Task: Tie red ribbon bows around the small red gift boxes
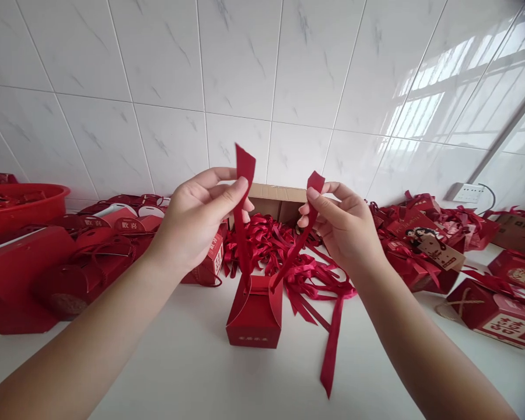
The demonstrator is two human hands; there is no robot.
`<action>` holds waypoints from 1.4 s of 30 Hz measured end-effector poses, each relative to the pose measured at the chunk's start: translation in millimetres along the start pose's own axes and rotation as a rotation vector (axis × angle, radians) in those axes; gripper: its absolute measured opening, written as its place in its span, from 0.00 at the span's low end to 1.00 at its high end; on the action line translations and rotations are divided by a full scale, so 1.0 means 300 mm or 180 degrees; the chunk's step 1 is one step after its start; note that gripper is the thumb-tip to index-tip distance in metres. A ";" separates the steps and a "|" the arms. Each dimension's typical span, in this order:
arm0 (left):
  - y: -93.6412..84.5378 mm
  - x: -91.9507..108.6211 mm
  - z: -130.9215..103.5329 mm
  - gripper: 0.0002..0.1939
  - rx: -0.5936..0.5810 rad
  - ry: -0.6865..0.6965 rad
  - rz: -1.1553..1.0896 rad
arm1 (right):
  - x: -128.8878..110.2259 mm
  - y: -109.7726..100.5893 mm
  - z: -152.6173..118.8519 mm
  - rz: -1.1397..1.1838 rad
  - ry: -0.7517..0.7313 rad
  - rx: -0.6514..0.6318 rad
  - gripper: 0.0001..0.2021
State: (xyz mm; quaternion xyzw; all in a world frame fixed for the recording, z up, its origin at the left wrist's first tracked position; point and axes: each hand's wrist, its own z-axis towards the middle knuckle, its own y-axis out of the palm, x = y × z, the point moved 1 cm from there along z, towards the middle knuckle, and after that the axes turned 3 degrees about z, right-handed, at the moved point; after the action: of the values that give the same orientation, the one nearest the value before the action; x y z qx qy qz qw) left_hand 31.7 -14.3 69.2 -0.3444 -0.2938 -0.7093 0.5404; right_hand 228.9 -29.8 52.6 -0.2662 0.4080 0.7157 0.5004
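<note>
Holding the red ribbon (244, 221) by its two ends, we are pinching one in the left hand (196, 219) and one in the right hand (343, 227), above the small red box (254, 318); it seems soft, light, probably slippery, so gripping near the tips is safest.

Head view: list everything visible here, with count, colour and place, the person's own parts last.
small red cardboard gift box: one, red, centre of the table, upright.
red satin ribbon: one, red, both ends rise from the box top to the hands.
loose pile of red ribbons: many, red, behind and right of the box.
brown cardboard carton: one, brown, behind the pile by the wall.
finished red boxes: several, red, right side.
red boxes and bags: several, red, left side.
red plastic basin: one, far left.
white socket: one, right wall.
white table: one.
left hand: pinches one ribbon end.
right hand: pinches the other end.
</note>
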 end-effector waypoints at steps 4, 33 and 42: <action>0.021 0.003 -0.018 0.16 -0.0327 -0.0155 0.0253 | 0.010 0.024 0.003 -0.0166 0.0163 -0.0135 0.08; 0.018 -0.054 -0.028 0.07 -0.0778 -0.1940 -0.0871 | 0.048 -0.024 -0.036 -0.3650 -0.3272 -0.1624 0.13; -0.063 -0.043 -0.133 0.32 0.0196 0.0386 0.2488 | 0.070 -0.121 -0.152 -0.3661 -0.1804 -0.0232 0.08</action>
State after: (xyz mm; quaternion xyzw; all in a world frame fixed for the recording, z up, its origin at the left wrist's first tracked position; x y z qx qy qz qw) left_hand 8.9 -34.0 34.5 -0.3714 -0.1292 -0.4601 0.7960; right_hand 254.0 -52.1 0.6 -0.2599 0.0275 0.3890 0.8834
